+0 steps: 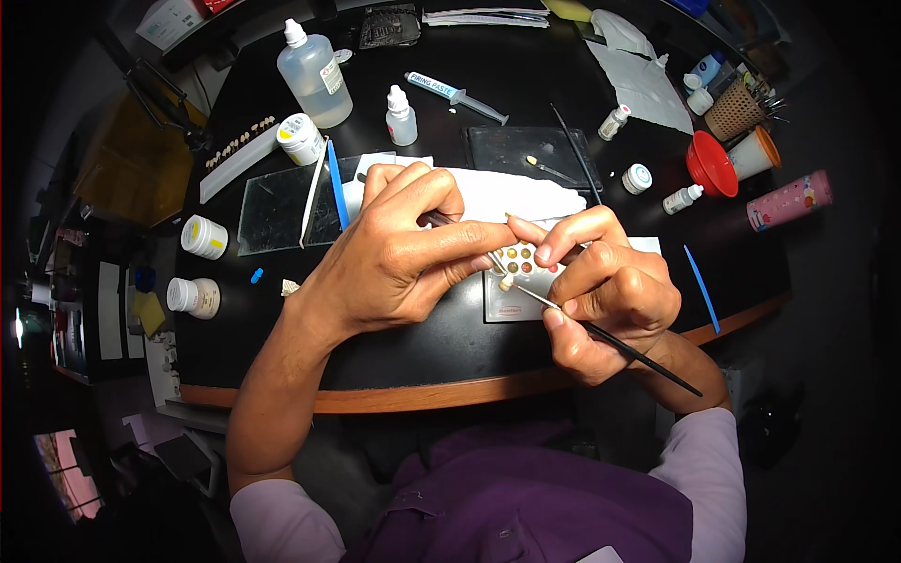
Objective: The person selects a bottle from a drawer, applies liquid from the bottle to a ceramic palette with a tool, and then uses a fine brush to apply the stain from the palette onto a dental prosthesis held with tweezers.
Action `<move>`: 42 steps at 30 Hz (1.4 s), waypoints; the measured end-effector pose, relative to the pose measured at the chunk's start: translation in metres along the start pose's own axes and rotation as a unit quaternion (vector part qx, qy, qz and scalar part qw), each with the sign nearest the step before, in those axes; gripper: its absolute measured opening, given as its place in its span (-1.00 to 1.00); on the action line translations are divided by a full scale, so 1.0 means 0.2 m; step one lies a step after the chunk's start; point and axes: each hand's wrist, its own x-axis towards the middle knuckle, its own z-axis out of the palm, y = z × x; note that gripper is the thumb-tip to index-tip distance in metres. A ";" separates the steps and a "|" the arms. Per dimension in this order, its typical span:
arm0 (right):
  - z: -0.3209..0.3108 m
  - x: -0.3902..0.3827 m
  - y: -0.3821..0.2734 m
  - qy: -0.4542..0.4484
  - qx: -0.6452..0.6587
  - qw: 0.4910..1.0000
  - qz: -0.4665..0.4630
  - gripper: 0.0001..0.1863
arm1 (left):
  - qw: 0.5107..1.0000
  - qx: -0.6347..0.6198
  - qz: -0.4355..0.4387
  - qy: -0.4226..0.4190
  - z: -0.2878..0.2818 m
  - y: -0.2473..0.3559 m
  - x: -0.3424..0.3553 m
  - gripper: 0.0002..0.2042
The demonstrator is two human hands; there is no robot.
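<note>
My left hand (399, 251) is closed in a pinch around slim metal tweezers (496, 262), mostly hidden by the fingers. At their tip sits a small whitish tooth crown (507, 281). My right hand (615, 286) grips a thin brush (648, 360) with a black handle, its tip touching or almost touching the crown. The two hands meet at the fingertips. Just below them lies a silver-grey palette (511, 311) with round wells of yellow, brown and pink colour, partly covered by my hands.
A glass slab (282, 211), blue stick (337, 185) and lidded jars (300, 139) lie left. Behind stand a large squeeze bottle (319, 84), small dropper bottle (401, 119) and syringe (450, 92). A dark slab (521, 150), red bowl (710, 161) and pink cylinder (788, 201) are right.
</note>
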 end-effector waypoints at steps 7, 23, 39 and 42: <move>0.00 -0.01 -0.01 -0.007 -0.008 1.000 0.001 -0.75 | 1.000 -0.001 -0.005 -0.008 -0.01 0.01 0.00 -0.73; 0.00 0.00 -0.02 -0.018 -0.029 0.999 -0.012 -0.77 | 0.999 -0.030 -0.018 -0.019 -0.01 0.01 0.00 -0.72; 0.00 0.00 -0.02 -0.026 -0.031 0.999 -0.015 -0.75 | 0.999 -0.043 -0.025 -0.019 0.00 0.01 -0.01 -0.72; 0.00 0.01 -0.02 -0.032 -0.029 0.999 -0.016 -0.75 | 0.998 -0.048 -0.024 -0.021 0.00 0.00 -0.01 -0.72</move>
